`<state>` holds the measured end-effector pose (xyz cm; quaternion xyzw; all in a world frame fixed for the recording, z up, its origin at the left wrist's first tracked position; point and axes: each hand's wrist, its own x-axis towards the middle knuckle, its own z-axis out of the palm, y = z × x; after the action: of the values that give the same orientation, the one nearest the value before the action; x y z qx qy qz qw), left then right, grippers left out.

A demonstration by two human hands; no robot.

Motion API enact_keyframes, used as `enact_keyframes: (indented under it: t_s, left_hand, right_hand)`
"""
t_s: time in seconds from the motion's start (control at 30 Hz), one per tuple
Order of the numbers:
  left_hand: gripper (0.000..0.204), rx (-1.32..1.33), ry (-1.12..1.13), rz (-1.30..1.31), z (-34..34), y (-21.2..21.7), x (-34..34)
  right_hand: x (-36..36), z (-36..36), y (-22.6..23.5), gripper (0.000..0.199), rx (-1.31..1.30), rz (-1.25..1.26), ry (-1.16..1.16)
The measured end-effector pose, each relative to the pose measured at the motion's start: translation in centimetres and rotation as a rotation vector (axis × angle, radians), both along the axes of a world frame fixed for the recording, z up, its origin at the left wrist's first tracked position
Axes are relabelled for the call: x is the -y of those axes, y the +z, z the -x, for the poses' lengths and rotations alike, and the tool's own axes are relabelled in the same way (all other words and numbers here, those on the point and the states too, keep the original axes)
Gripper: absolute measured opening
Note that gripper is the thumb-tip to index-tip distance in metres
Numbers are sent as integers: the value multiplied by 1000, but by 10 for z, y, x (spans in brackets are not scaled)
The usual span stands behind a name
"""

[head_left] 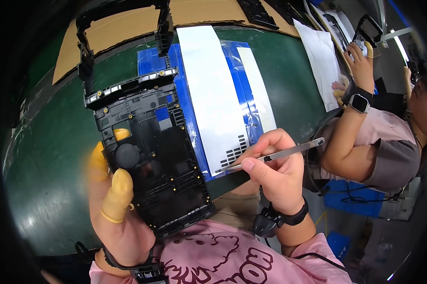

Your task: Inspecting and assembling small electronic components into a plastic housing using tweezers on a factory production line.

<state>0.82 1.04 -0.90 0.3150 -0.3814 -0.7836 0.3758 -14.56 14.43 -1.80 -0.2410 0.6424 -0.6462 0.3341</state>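
My left hand (121, 208), with yellow finger cots on its fingers, grips the left edge of a black plastic device frame (161, 156) and holds it tilted above the table. Brass-coloured inserts dot the frame, and a small blue square (162, 114) sits on its upper part. In my right hand (282, 175) is a pair of metal tweezers (294, 149), pinched between thumb and fingers. The tips reach the lower end of a white backing sheet (204, 85), beside rows of small black stickers (235, 151). Whether the tips hold a sticker is too small to tell.
Blue film (239, 71) lies under the white sheet on the green table (48, 189). Cardboard (213, 12) and black parts (256, 14) are along the far side. At the right, a co-worker's hand (362, 66) holds a similar black frame (367, 33).
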Motion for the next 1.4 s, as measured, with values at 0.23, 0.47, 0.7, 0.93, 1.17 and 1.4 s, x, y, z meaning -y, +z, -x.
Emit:
enact_keyframes:
  t_s: [0.23, 0.47, 0.7, 0.93, 1.17, 1.4]
  left_hand:
    - [44, -115, 9, -115, 5, 2, 1]
    - [42, -224, -60, -229, 0, 1, 1]
    - [39, -247, -116, -267, -2, -2, 3]
    - [38, -267, -113, -235, -6, 1, 2]
    - [38, -280, -84, -226, -6, -3, 1]
    - [37, -281, -84, -217, -12, -11, 1]
  right_hand:
    - [0, 1, -1, 21, 50, 10, -14]
    - [8, -24, 31, 26, 161, 345, 101]
    - [39, -43, 29, 23, -19, 286, 305]
    - [42, -45, 24, 20, 43, 343, 242]
    - [43, -46, 21, 20, 37, 341, 248]
    - [46, -48, 11, 20, 76, 348, 266]
